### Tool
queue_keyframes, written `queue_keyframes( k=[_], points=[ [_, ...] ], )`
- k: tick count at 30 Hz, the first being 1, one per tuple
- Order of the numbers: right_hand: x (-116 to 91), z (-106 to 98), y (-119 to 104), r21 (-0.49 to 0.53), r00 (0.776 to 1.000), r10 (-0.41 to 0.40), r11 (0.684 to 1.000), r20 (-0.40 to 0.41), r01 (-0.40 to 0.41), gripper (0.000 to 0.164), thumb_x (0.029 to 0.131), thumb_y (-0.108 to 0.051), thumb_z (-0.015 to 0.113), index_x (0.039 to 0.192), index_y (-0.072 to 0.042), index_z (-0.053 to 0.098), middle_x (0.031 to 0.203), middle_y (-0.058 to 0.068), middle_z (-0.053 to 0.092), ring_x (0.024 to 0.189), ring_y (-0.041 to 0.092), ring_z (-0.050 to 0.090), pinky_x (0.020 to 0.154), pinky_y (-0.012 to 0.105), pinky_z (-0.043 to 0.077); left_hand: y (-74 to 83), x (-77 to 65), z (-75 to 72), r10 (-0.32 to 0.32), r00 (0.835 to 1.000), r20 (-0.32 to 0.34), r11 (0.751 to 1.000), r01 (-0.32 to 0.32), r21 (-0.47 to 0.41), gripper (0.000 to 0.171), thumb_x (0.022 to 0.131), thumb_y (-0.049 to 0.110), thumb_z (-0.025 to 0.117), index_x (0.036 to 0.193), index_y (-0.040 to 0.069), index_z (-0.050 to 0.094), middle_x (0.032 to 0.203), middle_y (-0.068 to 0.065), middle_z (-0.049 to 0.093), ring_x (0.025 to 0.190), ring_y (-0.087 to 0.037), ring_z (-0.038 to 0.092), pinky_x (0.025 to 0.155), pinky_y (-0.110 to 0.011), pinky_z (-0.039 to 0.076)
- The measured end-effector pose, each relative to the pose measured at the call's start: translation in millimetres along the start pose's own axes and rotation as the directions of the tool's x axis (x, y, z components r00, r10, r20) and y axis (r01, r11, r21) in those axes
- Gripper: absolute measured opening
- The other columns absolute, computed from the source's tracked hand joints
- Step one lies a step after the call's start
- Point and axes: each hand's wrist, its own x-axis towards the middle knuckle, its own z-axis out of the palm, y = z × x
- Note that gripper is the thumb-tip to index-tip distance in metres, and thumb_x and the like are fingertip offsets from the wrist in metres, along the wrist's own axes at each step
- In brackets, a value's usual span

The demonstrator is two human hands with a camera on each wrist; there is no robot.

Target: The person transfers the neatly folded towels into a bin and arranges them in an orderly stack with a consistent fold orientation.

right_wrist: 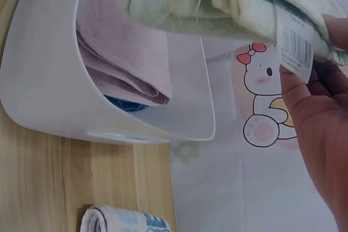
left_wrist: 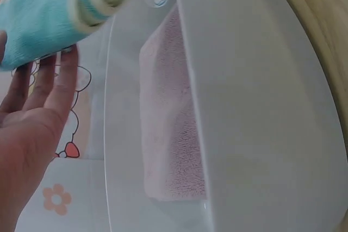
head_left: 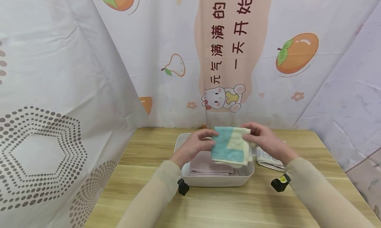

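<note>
A folded towel [head_left: 228, 147] in light blue and cream is held up over a white bin [head_left: 218, 181]. My left hand [head_left: 196, 143] pinches its left edge; in the left wrist view the fingers [left_wrist: 41, 88] lie along the towel's blue side [left_wrist: 43, 20]. At the opposite edge my right hand [head_left: 262, 137] grips the towel between thumb and fingers. A white barcode label [right_wrist: 294, 44] hangs from the towel by the right fingertips. Beneath it in the bin lies a folded pink towel [head_left: 211, 163], with a dark blue cloth [right_wrist: 128, 104] partly hidden under it.
A folded white printed towel [head_left: 269, 158] lies on the wooden table [head_left: 226, 208], right of the bin. A printed curtain [head_left: 166, 33] hangs behind the table's back edge, and a white one [head_left: 59, 89] hangs along the left side.
</note>
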Motion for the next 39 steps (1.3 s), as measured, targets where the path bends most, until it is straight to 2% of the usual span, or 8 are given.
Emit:
queue_keyframes(
  k=[9, 15, 17, 21, 26, 30, 35, 39],
  points=[
    [6, 8, 2, 0.0, 1.0, 0.012, 1.0, -0.018, -0.012, 0.043, 0.099, -0.031, 0.069, 0.135, -0.01, 0.058, 0.11, 0.016, 0.061, 0.098, 0.024, 0.058, 0.082, 0.034, 0.055, -3.1, 0.5, 1.3, 0.058, 0.993, -0.107, 0.998, -0.054, 0.034, 0.03, 0.092, 0.009, 0.075, 0.122, 0.007, 0.069, 0.121, -0.003, 0.063, 0.1, -0.017, 0.066, 0.078, -0.036, 0.061],
    [8, 13, 5, 0.033, 1.0, 0.008, 0.999, -0.027, -0.007, 0.049, 0.099, -0.031, 0.069, 0.142, -0.012, 0.055, 0.111, 0.015, 0.061, 0.098, 0.024, 0.059, 0.084, 0.033, 0.054, -0.1, -0.4, 2.8, 0.069, 0.984, -0.165, 0.998, -0.066, 0.019, 0.029, 0.092, 0.005, 0.074, 0.12, 0.007, 0.069, 0.12, -0.005, 0.062, 0.097, -0.017, 0.066, 0.075, -0.034, 0.062],
    [8, 14, 5, 0.055, 1.0, 0.009, 0.998, -0.026, -0.007, 0.054, 0.099, -0.031, 0.069, 0.147, -0.013, 0.051, 0.117, 0.016, 0.062, 0.103, 0.022, 0.06, 0.087, 0.03, 0.054, 0.9, -0.8, 2.7, 0.074, 0.982, -0.172, 0.997, -0.075, -0.003, 0.03, 0.092, 0.005, 0.074, 0.121, 0.006, 0.069, 0.123, -0.006, 0.062, 0.097, -0.017, 0.067, 0.075, -0.033, 0.062],
    [8, 18, 6, 0.093, 1.0, 0.026, 0.995, -0.007, -0.025, 0.067, 0.099, -0.032, 0.069, 0.157, -0.02, 0.039, 0.135, 0.015, 0.061, 0.116, 0.021, 0.061, 0.099, 0.034, 0.05, 2.5, -1.9, 1.6, 0.076, 0.979, -0.188, 0.994, -0.089, -0.063, 0.031, 0.092, 0.006, 0.073, 0.123, 0.006, 0.067, 0.126, -0.006, 0.062, 0.101, -0.018, 0.067, 0.078, -0.033, 0.061],
    [6, 22, 9, 0.158, 0.999, 0.031, 0.987, 0.034, -0.036, 0.08, 0.099, -0.033, 0.069, 0.163, -0.034, 0.021, 0.149, 0.015, 0.054, 0.126, 0.024, 0.061, 0.113, 0.052, 0.038, 5.2, -3.7, 1.0, 0.078, 0.974, -0.213, 0.987, -0.105, -0.118, 0.032, 0.093, 0.005, 0.072, 0.124, 0.007, 0.066, 0.122, -0.005, 0.063, 0.101, -0.018, 0.066, 0.079, -0.033, 0.061],
    [5, 26, 11, 0.21, 0.998, 0.008, 0.977, 0.061, -0.021, 0.086, 0.101, -0.028, 0.067, 0.164, -0.039, 0.009, 0.152, 0.021, 0.049, 0.124, 0.029, 0.062, 0.11, 0.055, 0.043, 5.3, -4.1, 0.1, 0.084, 0.971, -0.222, 0.983, -0.118, -0.144, 0.03, 0.093, 0.003, 0.072, 0.122, 0.008, 0.066, 0.116, -0.004, 0.063, 0.094, -0.016, 0.066, 0.077, -0.034, 0.06],
    [5, 31, 12, 0.26, 0.997, 0.017, 0.965, 0.072, -0.036, 0.09, 0.101, -0.026, 0.067, 0.16, -0.049, 0.003, 0.153, 0.021, 0.046, 0.119, 0.031, 0.066, 0.101, 0.047, 0.053, 4.3, -4.4, -0.3, 0.101, 0.971, -0.219, 0.978, -0.138, -0.159, 0.029, 0.093, 0.002, 0.07, 0.12, 0.011, 0.067, 0.114, -0.002, 0.062, 0.085, -0.014, 0.063, 0.073, -0.033, 0.058],
    [4, 34, 13, 0.256, 0.998, 0.02, 0.966, 0.066, -0.037, 0.095, 0.1, -0.026, 0.068, 0.158, -0.055, -0.001, 0.155, 0.023, 0.043, 0.115, 0.034, 0.068, 0.102, 0.05, 0.052, 3.6, -4.5, -0.7, 0.106, 0.969, -0.224, 0.975, -0.146, -0.168, 0.029, 0.093, 0.002, 0.07, 0.119, 0.012, 0.068, 0.113, -0.002, 0.062, 0.086, -0.015, 0.063, 0.073, -0.032, 0.059]
  ],
)
